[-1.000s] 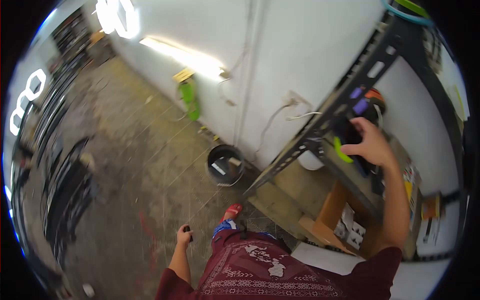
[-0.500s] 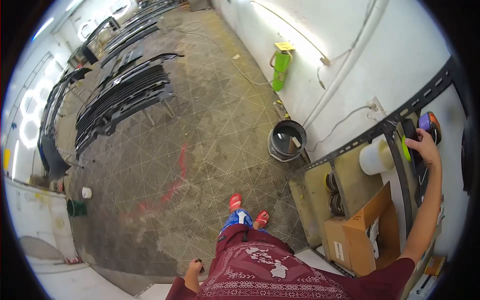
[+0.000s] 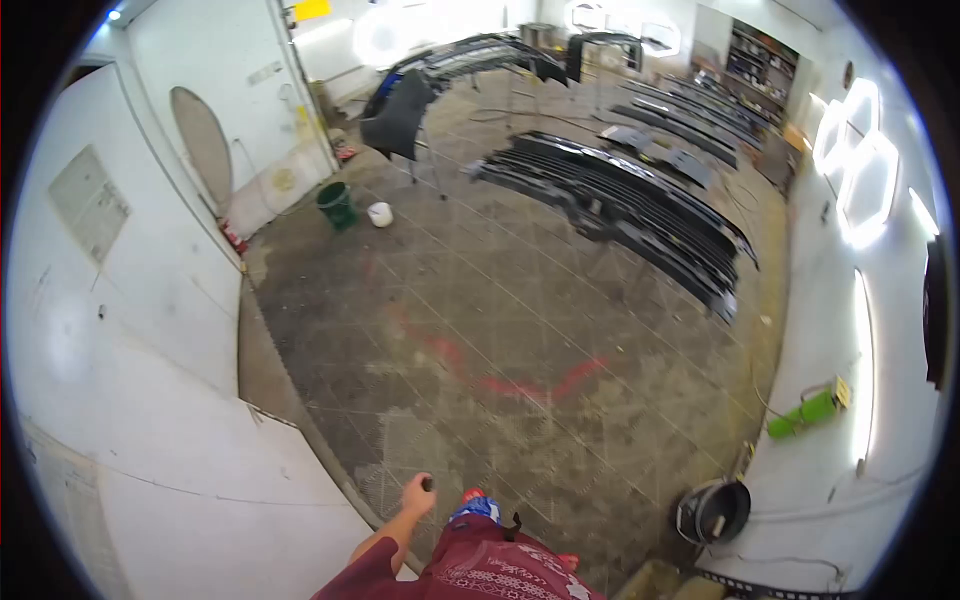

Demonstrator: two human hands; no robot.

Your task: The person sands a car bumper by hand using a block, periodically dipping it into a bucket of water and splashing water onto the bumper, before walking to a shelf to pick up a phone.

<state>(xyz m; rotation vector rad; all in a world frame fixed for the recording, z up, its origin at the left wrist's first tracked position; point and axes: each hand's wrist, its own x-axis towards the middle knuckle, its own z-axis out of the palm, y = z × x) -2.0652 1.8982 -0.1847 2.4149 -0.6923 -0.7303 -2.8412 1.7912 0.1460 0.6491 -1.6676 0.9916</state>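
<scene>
My left hand [image 3: 418,494] is low in front of me, beside my maroon shirt [image 3: 490,572]. Its fingers are curled round a small dark object [image 3: 428,484], of which only one end shows, too little to name. Below the hand lies the patterned floor, with a red sandal [image 3: 474,494] close by on the right. Nowhere in this view does my right hand appear.
Black car bumpers [image 3: 620,205] rest on stands across the room. A green bucket [image 3: 337,207] and a white tub [image 3: 380,214] stand near the left wall. On the right are a dark bucket [image 3: 690,518], a green cylinder [image 3: 803,415] and a perforated shelf edge [image 3: 760,588].
My view has swung left, away from the shelf. My right hand, earlier at the dark items on the shelf, has left view. My left hand stays closed round the small dark object.
</scene>
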